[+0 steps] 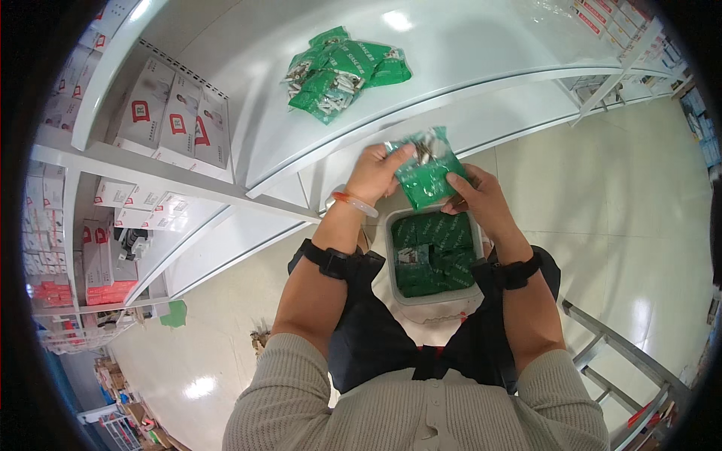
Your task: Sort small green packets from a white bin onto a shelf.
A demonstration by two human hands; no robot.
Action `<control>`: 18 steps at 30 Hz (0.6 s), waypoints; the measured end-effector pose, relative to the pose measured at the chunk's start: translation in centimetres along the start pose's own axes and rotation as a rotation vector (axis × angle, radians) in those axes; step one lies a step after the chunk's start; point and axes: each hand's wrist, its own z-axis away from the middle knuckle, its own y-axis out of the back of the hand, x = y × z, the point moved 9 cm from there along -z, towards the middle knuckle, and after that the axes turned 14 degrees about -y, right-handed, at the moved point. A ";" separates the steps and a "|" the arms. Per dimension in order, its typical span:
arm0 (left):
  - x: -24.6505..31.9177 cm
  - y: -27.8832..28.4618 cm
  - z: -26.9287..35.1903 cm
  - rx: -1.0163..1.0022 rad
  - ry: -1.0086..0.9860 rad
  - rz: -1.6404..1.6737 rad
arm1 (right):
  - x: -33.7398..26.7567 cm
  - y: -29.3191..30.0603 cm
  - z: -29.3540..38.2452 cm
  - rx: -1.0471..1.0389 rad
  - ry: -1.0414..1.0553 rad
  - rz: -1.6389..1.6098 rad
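Between my two hands is a green plastic packet [430,179] with a see-through window showing small pale pieces. My left hand [377,169] grips its left edge, thumb on the front. The right edge is pinched by my right hand [475,194]. Below the packet, a light grey plastic tub [390,269] holds several similar green packets [445,237], lying flat. On the white shelf ahead rests a loose pile of green packets [350,70], some with windows showing pale pieces.
White shelving [271,209] curves across the front and left, bearing white and grey boxes [148,107]. More small boxes [603,25] stand on the shelf at the upper right. A metal ladder [626,352] is at the lower right. A green scrap [174,314] lies at the left.
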 end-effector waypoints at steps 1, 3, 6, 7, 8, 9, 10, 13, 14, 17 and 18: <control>0.5 0.9 -0.2 0.065 -0.047 -0.007 | -0.1 0.0 0.1 -0.001 0.004 0.000; 2.3 3.1 -1.1 0.222 -0.199 0.160 | -0.2 -0.1 0.2 -0.001 0.005 0.012; 4.1 4.9 -1.1 0.412 -0.343 0.394 | -0.2 -0.1 0.3 0.005 0.019 0.003; 4.3 5.0 -1.0 0.449 -0.337 0.458 | -0.1 -0.1 0.3 0.009 0.017 0.001; 3.3 4.5 -1.3 0.328 -0.304 0.375 | 0.0 0.0 0.3 0.006 0.022 -0.005; 3.0 4.3 -1.3 0.327 -0.295 0.376 | 0.0 0.1 0.2 0.002 0.023 -0.012; 1.9 3.1 -1.4 0.218 -0.173 0.199 | 0.1 0.3 0.1 0.006 0.012 -0.017; -1.6 0.3 -1.1 0.000 0.002 -0.013 | -0.4 2.1 -0.1 0.144 0.074 -0.089; -2.4 -1.2 -1.1 -0.129 0.012 -0.116 | -0.9 2.8 -0.2 0.164 0.108 -0.126; -7.1 -5.0 -0.3 -0.351 0.060 -0.328 | -1.8 3.7 0.0 0.181 0.150 -0.161; -9.1 -6.3 0.5 -0.532 0.056 -0.543 | -1.8 3.7 -0.2 0.168 0.149 -0.175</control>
